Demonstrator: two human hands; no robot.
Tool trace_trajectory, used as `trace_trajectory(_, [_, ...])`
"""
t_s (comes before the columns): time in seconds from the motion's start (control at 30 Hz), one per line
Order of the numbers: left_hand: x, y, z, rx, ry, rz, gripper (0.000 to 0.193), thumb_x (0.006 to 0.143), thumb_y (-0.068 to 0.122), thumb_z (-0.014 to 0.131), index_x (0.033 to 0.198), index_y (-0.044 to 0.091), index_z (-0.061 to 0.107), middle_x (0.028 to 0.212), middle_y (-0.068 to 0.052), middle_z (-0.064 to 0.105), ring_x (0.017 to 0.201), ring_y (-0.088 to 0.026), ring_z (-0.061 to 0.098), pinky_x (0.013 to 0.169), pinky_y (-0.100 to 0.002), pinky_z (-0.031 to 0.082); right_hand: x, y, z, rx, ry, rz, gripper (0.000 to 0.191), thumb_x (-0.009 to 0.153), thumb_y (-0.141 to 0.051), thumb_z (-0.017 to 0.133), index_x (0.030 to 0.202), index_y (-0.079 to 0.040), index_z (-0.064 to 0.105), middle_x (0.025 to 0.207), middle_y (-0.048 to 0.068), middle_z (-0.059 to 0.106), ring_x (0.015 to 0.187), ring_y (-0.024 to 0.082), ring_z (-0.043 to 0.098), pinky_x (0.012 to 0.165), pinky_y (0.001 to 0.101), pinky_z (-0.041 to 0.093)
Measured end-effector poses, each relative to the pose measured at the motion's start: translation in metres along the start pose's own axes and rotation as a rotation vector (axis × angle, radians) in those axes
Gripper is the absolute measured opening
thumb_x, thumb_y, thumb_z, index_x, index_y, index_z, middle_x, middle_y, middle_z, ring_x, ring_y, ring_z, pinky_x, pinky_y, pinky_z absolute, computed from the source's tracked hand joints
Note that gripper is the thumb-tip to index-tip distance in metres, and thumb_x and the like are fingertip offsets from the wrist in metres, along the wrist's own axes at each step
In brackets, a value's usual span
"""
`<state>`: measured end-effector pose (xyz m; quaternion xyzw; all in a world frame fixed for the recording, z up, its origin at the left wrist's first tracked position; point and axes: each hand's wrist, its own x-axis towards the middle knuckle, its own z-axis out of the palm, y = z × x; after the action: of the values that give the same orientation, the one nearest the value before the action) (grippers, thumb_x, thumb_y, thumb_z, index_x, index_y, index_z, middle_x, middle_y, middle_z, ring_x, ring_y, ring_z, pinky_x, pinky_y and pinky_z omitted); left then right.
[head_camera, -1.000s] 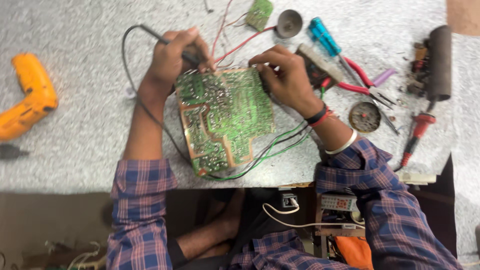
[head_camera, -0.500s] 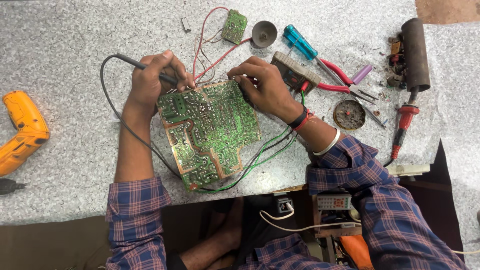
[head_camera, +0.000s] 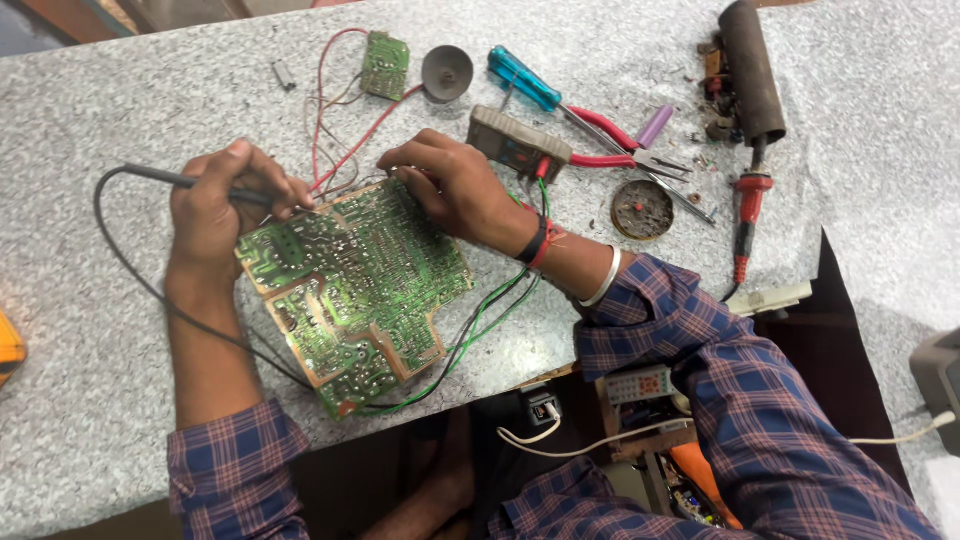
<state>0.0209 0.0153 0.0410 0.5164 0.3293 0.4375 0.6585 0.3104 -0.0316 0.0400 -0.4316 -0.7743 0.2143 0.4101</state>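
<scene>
We have the green circuit board (head_camera: 350, 290) lying solder side up on the speckled worktop (head_camera: 90, 400), between and just below both hands. Our left hand (head_camera: 215, 205) is closed pen-style around a black probe (head_camera: 160, 177), tip down at the board's upper left edge; its black lead (head_camera: 130, 280) loops out to the left of that wrist and back under the board. Our right hand (head_camera: 455, 190) is curled over the board's upper right corner, fingertips pressing down; we can't tell whether it pinches anything.

Handling call: the board looks light, stiff and flat, but fragile. Solder points are probably sharp and the traces scratch easily. Best held by bare edges or corners, never flexed. The red and green wires (head_camera: 480, 320) trailing off below our right wrist tether it, so it likely drags if lifted. Beyond the right hand: a meter (head_camera: 515, 145), blue-handled screwdriver (head_camera: 525, 80), red pliers (head_camera: 610, 145).
</scene>
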Motion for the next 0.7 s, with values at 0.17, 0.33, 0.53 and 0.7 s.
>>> trace_trajectory(0.17, [-0.004, -0.0027, -0.0052, -0.029, -0.003, 0.022, 0.049, 0.117, 0.026, 0.045, 0.085, -0.006, 0.063, 0.073, -0.017, 0.063, 0.065, -0.025, 0.06, 0.088, -0.05, 0.059, 0.0005, 0.0037, 0.0028, 0.03, -0.029, 0.038, 0.018, 0.099, -0.008, 0.066, 0.115, -0.013, 0.072, 0.102, 0.011, 0.068, 0.088, 0.027, 0.07, 0.078, 0.0374, 0.057])
trace_trajectory(0.33, [-0.0045, -0.0044, -0.0087, -0.062, 0.013, 0.004, 0.047, 0.117, 0.025, 0.045, 0.087, -0.006, 0.062, 0.074, -0.017, 0.062, 0.068, -0.026, 0.061, 0.089, -0.051, 0.059, 0.0001, 0.0047, 0.0029, 0.05, -0.017, 0.021, 0.018, 0.098, -0.008, 0.066, 0.115, -0.012, 0.072, 0.103, 0.01, 0.069, 0.09, 0.028, 0.071, 0.08, 0.0379, 0.057])
trace_trajectory(0.53, [-0.0051, -0.005, -0.0088, -0.056, 0.004, -0.019, 0.046, 0.116, 0.026, 0.044, 0.089, -0.006, 0.063, 0.072, -0.017, 0.061, 0.071, -0.028, 0.063, 0.089, -0.051, 0.058, -0.0009, 0.0066, 0.0026, 0.132, -0.021, 0.051, 0.017, 0.1, -0.008, 0.066, 0.115, -0.012, 0.071, 0.106, 0.011, 0.069, 0.089, 0.027, 0.071, 0.079, 0.036, 0.058])
trace_trajectory(0.7, [-0.0035, -0.0038, -0.0077, -0.032, 0.016, 0.002, 0.047, 0.116, 0.028, 0.046, 0.087, -0.006, 0.062, 0.073, -0.017, 0.061, 0.068, -0.027, 0.06, 0.088, -0.051, 0.058, 0.0, 0.0061, 0.0039, 0.095, -0.006, 0.035, 0.018, 0.098, -0.008, 0.066, 0.115, -0.012, 0.072, 0.104, 0.011, 0.069, 0.087, 0.026, 0.071, 0.077, 0.0356, 0.058])
